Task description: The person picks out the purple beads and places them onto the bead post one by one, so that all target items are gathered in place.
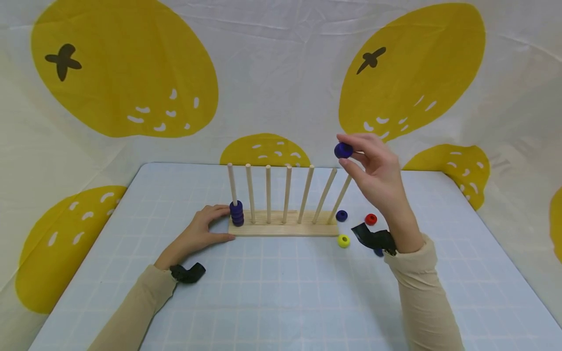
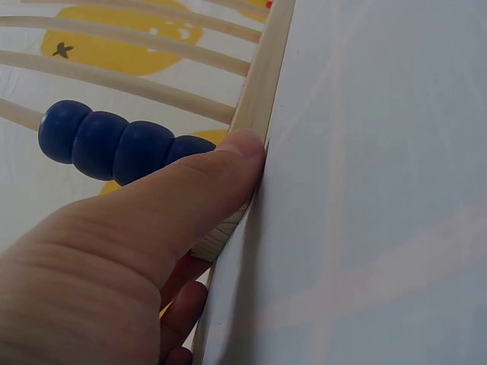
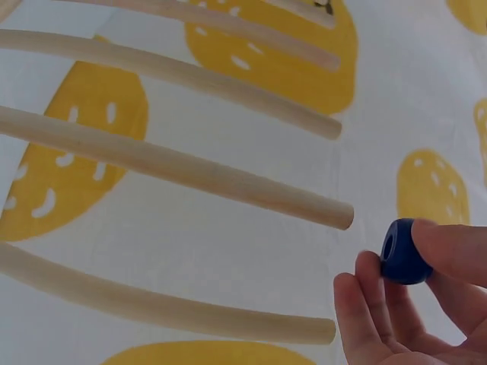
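A wooden peg rack (image 1: 281,230) with several upright dowels stands on the table. Several blue beads (image 1: 236,213) are stacked on its leftmost dowel. My left hand (image 1: 199,233) grips the left end of the base, thumb along the front face and fingers behind, partly hidden. Raised above the rack's right end, my right hand (image 1: 373,170) pinches a single blue bead (image 3: 405,255) between thumb and fingers. In the right wrist view the bead's hole faces the dowel tips, and the bead is apart from them.
Right of the base lie a loose blue bead (image 1: 341,215), a yellow bead (image 1: 344,241) and a red bead (image 1: 371,219). Another blue bead (image 1: 378,252) is partly hidden by the right wrist strap. A fruit-patterned cloth (image 1: 281,73) hangs behind the table.
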Action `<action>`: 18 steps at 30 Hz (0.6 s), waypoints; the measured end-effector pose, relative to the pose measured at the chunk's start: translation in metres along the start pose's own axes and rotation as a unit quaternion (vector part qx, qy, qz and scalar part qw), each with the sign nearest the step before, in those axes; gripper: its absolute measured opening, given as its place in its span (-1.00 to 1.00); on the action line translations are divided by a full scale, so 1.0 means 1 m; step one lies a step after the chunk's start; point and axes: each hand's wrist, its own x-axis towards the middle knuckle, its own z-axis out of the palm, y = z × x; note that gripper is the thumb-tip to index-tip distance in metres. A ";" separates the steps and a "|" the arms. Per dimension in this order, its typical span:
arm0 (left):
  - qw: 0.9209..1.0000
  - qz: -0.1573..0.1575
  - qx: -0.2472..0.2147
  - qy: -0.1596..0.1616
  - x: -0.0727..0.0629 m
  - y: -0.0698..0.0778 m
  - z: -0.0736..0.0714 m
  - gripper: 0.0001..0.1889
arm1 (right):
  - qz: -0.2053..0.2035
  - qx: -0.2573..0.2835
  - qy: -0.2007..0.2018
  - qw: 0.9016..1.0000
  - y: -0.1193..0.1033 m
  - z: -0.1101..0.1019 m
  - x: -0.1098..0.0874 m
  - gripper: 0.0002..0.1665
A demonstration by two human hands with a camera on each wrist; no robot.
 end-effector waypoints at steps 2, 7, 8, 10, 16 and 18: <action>1.000 0.000 -0.001 0.001 0.000 0.000 0.000 -0.27 | -0.001 0.004 -0.006 1.000 0.000 0.003 0.002 -0.48; 1.000 -0.001 -0.001 0.000 0.000 0.001 0.000 -0.27 | -0.008 0.011 -0.024 1.000 0.001 0.010 0.006 -0.48; 1.000 -0.002 -0.002 0.000 0.000 0.001 0.000 -0.27 | -0.011 0.008 -0.029 0.999 0.001 0.011 0.007 -0.49; 1.000 -0.002 -0.001 0.000 0.000 0.001 0.000 -0.27 | -0.016 0.006 -0.037 0.999 0.001 0.014 0.009 -0.49; 1.000 0.002 -0.002 0.002 0.000 0.001 0.000 -0.27 | -0.026 0.006 -0.055 0.998 0.000 0.023 0.014 -0.49; 1.000 0.003 -0.002 0.003 0.000 0.001 0.000 -0.27 | -0.030 0.016 -0.060 0.998 -0.001 0.027 0.016 -0.50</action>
